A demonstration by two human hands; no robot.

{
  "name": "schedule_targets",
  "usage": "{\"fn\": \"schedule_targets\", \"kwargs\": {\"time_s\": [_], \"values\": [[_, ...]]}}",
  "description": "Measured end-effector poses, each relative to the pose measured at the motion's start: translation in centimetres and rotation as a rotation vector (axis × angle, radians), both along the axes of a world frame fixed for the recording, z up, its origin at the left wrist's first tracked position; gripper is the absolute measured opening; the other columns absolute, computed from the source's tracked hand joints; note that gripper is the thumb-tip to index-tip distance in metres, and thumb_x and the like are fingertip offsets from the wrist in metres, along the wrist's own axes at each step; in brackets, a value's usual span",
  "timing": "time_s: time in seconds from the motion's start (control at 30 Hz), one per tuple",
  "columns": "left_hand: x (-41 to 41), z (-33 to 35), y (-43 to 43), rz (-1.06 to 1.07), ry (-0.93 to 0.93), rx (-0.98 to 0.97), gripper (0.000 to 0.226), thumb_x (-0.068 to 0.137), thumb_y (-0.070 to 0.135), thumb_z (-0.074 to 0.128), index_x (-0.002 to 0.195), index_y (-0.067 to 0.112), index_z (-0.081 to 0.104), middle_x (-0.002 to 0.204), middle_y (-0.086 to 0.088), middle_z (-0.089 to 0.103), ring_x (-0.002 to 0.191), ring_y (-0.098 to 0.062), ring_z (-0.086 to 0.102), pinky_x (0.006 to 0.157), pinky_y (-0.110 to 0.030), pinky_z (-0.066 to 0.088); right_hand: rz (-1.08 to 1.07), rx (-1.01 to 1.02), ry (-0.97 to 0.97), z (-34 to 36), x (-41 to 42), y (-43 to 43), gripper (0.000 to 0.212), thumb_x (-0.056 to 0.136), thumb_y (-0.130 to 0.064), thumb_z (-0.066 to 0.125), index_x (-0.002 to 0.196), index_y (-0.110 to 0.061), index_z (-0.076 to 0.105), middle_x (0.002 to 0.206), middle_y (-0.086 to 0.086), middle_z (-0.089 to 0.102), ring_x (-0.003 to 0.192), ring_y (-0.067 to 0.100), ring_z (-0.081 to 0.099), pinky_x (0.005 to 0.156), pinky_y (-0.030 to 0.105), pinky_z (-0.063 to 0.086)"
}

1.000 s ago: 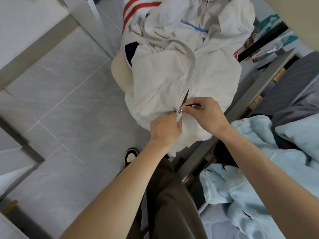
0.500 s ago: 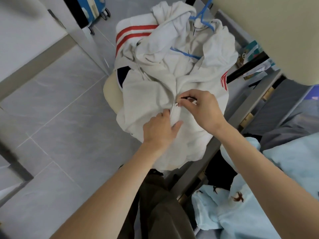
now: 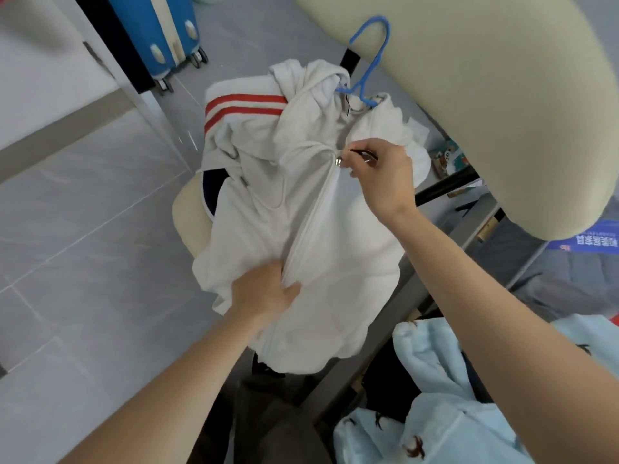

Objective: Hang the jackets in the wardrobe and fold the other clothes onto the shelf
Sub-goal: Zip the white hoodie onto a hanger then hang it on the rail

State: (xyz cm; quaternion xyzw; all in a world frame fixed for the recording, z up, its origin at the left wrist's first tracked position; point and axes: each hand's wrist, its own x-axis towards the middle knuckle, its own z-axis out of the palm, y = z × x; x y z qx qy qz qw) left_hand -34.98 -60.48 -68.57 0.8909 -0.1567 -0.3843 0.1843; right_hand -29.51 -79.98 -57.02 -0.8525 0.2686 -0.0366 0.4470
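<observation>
A white zip jacket [image 3: 335, 249] with red sleeve stripes lies spread over a cream chair seat [image 3: 187, 212], with a blue hanger [image 3: 368, 65] in its collar. My right hand [image 3: 378, 175] pinches the metal zip pull [image 3: 339, 161] near the jacket's neck. Lower down, my left hand [image 3: 264, 293] grips the jacket fabric beside the closed zip, close to the hem. The zip runs closed between the two hands.
A blue suitcase [image 3: 157, 31] stands on the grey tile floor at the back. The cream chair back [image 3: 502, 95] fills the upper right. A bed frame rail [image 3: 445, 249] runs along the right, with light blue bedding [image 3: 445, 396] on the bed.
My right hand has drawn the zip pull up from near the hem to the neck, closing the zip. My left hand stayed low on the fabric. The view tilted up.
</observation>
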Motion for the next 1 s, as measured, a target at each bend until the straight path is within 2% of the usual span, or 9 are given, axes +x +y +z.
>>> {"fn": "schedule_targets", "kwargs": {"time_s": [0.1, 0.2, 0.3, 0.47, 0.57, 0.67, 0.77, 0.9, 1.0], "values": [[2.9, 2.1, -3.3, 0.056, -0.196, -0.032, 0.050, 0.088, 0.067, 0.043, 0.095, 0.017, 0.044, 0.082, 0.006, 0.054, 0.075, -0.018, 0.052, 0.058, -0.031, 0.032, 0.047, 0.010, 0.028, 0.0, 0.3, -0.3, 0.010, 0.090, -0.015, 0.063, 0.089, -0.012, 0.072, 0.075, -0.008, 0.069, 0.073, -0.001, 0.063, 0.085, 0.034, 0.053], [4.1, 3.0, -6.1, -0.033, -0.296, -0.048, 0.043, 0.101, 0.050, 0.029, 0.105, 0.015, 0.053, 0.093, -0.005, 0.065, 0.089, -0.027, 0.062, 0.065, -0.030, 0.034, 0.120, -0.063, 0.024, 0.3, 0.8, -0.8, 0.011, 0.091, -0.015, 0.061, 0.090, -0.010, 0.071, 0.077, -0.008, 0.069, 0.075, 0.001, 0.064, 0.082, 0.033, 0.053], [3.6, 2.7, -6.6, -0.040, -0.185, -0.049, 0.046, 0.104, 0.043, 0.022, 0.117, 0.015, 0.056, 0.101, -0.008, 0.067, 0.098, -0.029, 0.063, 0.070, -0.029, 0.036, 0.133, -0.170, 0.027, 0.5, 1.4, -1.7, 0.011, 0.092, -0.014, 0.059, 0.091, -0.011, 0.070, 0.084, -0.004, 0.071, 0.083, 0.015, 0.066, 0.082, 0.040, 0.052], [4.0, 1.4, -4.8, -0.093, -0.017, 0.006, 0.039, 0.105, 0.041, 0.020, 0.095, 0.015, 0.049, 0.101, -0.009, 0.062, 0.091, -0.027, 0.059, 0.075, -0.032, 0.044, 0.019, -0.110, 0.008, -0.9, 1.6, -1.2, 0.010, 0.092, -0.015, 0.060, 0.087, -0.017, 0.069, 0.078, -0.011, 0.068, 0.085, 0.014, 0.067, 0.083, 0.043, 0.053], [5.1, 0.6, -3.3, -0.105, 0.068, 0.027, 0.045, 0.104, 0.042, 0.018, 0.112, 0.012, 0.052, 0.111, -0.007, 0.060, 0.102, -0.026, 0.057, 0.091, -0.038, 0.045, 0.026, -0.067, -0.002, -2.1, 2.0, -1.5, 0.010, 0.092, -0.015, 0.061, 0.089, -0.017, 0.070, 0.083, -0.007, 0.070, 0.089, 0.016, 0.066, 0.079, 0.046, 0.054], [6.1, -0.4, -2.1, -0.136, 0.069, 0.110, 0.046, 0.104, 0.043, 0.019, 0.127, 0.018, 0.050, 0.125, -0.006, 0.057, 0.115, -0.027, 0.053, 0.099, -0.040, 0.041, 0.143, -0.083, -0.008, -3.3, 3.0, -1.8, 0.008, 0.092, -0.012, 0.060, 0.092, -0.015, 0.067, 0.097, -0.003, 0.067, 0.102, 0.020, 0.058, 0.082, 0.030, 0.052], [6.5, -1.4, -1.6, -0.136, 0.082, 0.164, 0.048, 0.104, 0.046, 0.020, 0.135, 0.022, 0.048, 0.129, -0.004, 0.057, 0.119, -0.025, 0.051, 0.100, -0.039, 0.038, 0.077, -0.205, -0.115, -3.8, 4.4, -2.5, 0.017, 0.092, -0.013, 0.060, 0.109, -0.012, 0.058, 0.113, -0.003, 0.058, 0.109, 0.015, 0.047, 0.087, 0.013, 0.037], [6.9, -2.2, -1.6, -0.098, 0.161, 0.142, 0.048, 0.103, 0.048, 0.021, 0.139, 0.026, 0.045, 0.134, -0.002, 0.054, 0.124, -0.027, 0.047, 0.103, -0.043, 0.033, -0.025, -0.170, -0.002, -4.4, 7.5, -3.6, 0.053, 0.092, -0.013, 0.058, 0.140, -0.009, 0.036, 0.140, 0.006, 0.042, 0.133, 0.020, 0.033, 0.103, 0.020, 0.026], [6.8, -2.5, -1.1, -0.079, 0.180, 0.105, 0.047, 0.103, 0.049, 0.021, 0.137, 0.028, 0.046, 0.132, -0.001, 0.055, 0.124, -0.026, 0.046, 0.104, -0.044, 0.030, -0.041, -0.169, 0.132, -4.6, 9.7, -3.8, 0.053, 0.092, -0.016, 0.054, 0.141, -0.014, 0.033, 0.125, -0.001, 0.047, 0.130, 0.022, 0.036, 0.104, 0.033, 0.028]]}}
